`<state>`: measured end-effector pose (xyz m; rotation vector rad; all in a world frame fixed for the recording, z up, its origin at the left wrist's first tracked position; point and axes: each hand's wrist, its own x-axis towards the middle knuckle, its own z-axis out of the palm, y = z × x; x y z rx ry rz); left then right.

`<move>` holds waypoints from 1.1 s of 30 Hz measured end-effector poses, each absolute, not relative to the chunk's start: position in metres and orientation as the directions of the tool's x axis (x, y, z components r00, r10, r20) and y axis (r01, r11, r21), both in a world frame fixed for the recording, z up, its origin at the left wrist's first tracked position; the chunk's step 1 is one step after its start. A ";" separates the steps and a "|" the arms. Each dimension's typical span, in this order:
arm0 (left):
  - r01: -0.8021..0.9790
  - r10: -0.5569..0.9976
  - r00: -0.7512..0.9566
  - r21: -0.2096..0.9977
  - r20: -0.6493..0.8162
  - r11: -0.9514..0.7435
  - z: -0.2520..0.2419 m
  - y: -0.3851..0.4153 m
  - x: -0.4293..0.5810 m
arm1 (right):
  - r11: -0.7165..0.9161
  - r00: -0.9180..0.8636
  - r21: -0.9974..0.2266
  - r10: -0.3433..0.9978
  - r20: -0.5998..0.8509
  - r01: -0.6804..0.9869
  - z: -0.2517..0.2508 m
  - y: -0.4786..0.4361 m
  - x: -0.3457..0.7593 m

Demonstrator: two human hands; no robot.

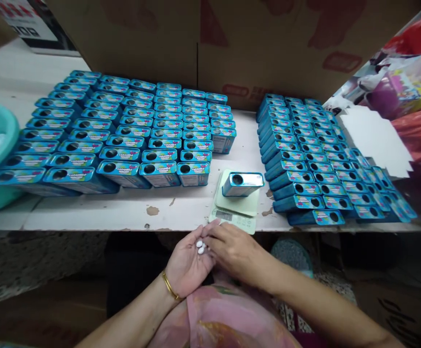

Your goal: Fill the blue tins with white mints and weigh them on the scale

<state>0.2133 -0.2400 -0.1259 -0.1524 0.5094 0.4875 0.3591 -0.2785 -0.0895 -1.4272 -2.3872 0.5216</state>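
Cupped palm up in front of the table edge, my left hand [192, 256] holds several small white candies [201, 247]. Over that palm lies my right hand [235, 249], its fingers drawn together with the tips at the candies; what they pinch, if anything, is hidden. Just beyond my hands, a pale green digital scale [234, 212] sits at the table's front edge. One blue tin [243, 184] with a dark round hole in its top stands upright on the scale.
Rows of similar blue tins [123, 141] stand to the left, and another packed block of tins [305, 159] to the right. A turquoise basin [9, 130] with white pieces is at far left. Behind stands a large cardboard box [196, 48]; white card [375, 140] lies at right.
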 end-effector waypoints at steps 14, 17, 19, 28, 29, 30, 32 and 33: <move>-0.523 0.495 0.712 0.093 -0.498 0.847 -0.111 -0.230 0.224 | 0.406 -0.209 -0.410 0.871 0.445 0.817 -0.059 -0.249 0.406; -0.512 0.482 0.692 0.104 -0.537 0.852 -0.112 -0.231 0.221 | 0.351 -0.145 -0.354 0.857 0.495 0.867 -0.047 -0.235 0.421; -0.502 0.469 0.680 0.108 -0.564 0.858 -0.115 -0.232 0.217 | 0.304 -0.091 -0.344 0.851 0.517 0.888 -0.044 -0.232 0.431; -0.493 0.450 0.531 0.170 -0.718 0.853 -0.151 -0.236 0.173 | 0.155 -0.022 -0.301 0.915 0.403 0.941 -0.049 -0.244 0.467; -0.496 0.449 0.519 0.172 -0.727 0.851 -0.154 -0.236 0.171 | 0.160 -0.045 -0.295 0.931 0.361 0.942 -0.051 -0.242 0.468; -0.499 0.451 0.512 0.174 -0.731 0.849 -0.156 -0.236 0.170 | 0.167 -0.068 -0.289 0.944 0.323 0.943 -0.053 -0.240 0.467; -0.502 0.458 0.512 0.180 -0.726 0.846 -0.157 -0.235 0.169 | 0.181 -0.108 -0.272 0.959 0.261 0.945 -0.057 -0.234 0.465; -0.503 0.461 0.514 0.182 -0.724 0.845 -0.157 -0.235 0.170 | 0.189 -0.127 -0.263 0.963 0.236 0.946 -0.057 -0.231 0.463</move>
